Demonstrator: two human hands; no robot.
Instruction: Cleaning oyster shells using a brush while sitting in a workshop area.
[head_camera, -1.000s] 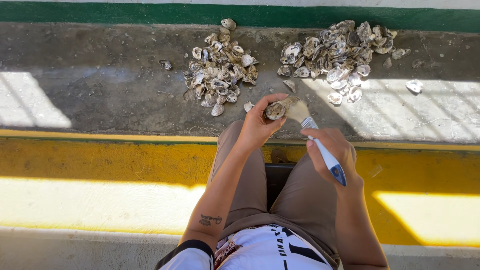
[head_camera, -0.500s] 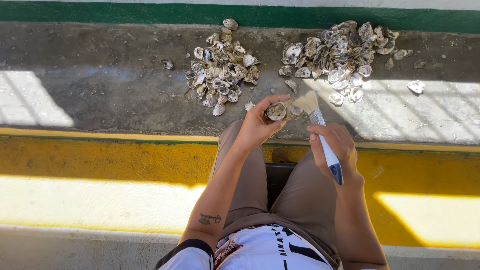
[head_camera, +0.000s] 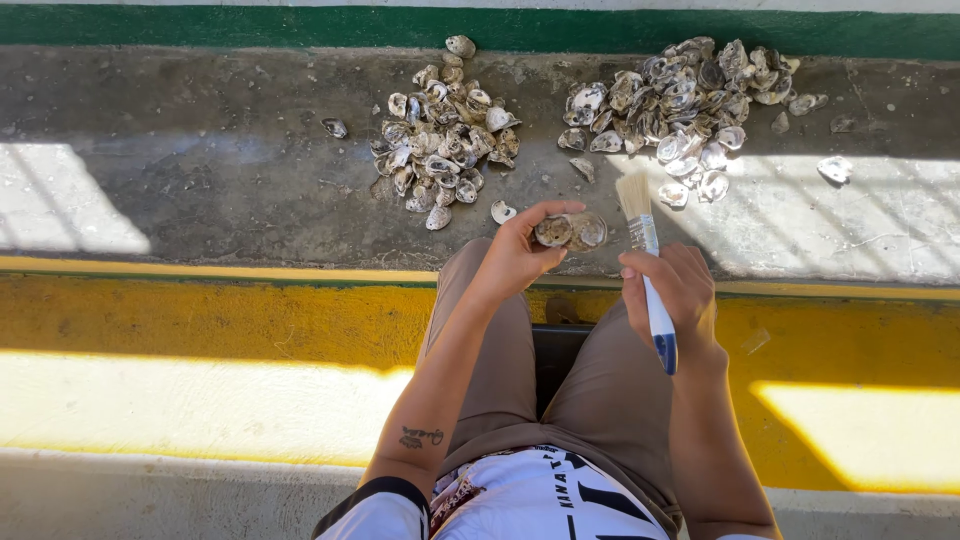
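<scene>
Down over the knees, the left hand (head_camera: 515, 258) is closed on a shell (head_camera: 570, 231), thumb arched over its top edge and fingers curled behind it, so the rough grey face shows toward the camera. The shell sits at the fingertips, out beyond the palm and just left of the brush (head_camera: 648, 270). The right hand (head_camera: 680, 290) is wrapped round the brush's white and blue handle, bristles pointing up and away. The bristle tip stands close beside the shell; whether it touches cannot be told. Both hands hover above the edge of the concrete ledge (head_camera: 200, 190). On the ledge lie two heaps of shells, the left pile (head_camera: 440, 140) and the right pile (head_camera: 680, 100), well apart from the hands.
</scene>
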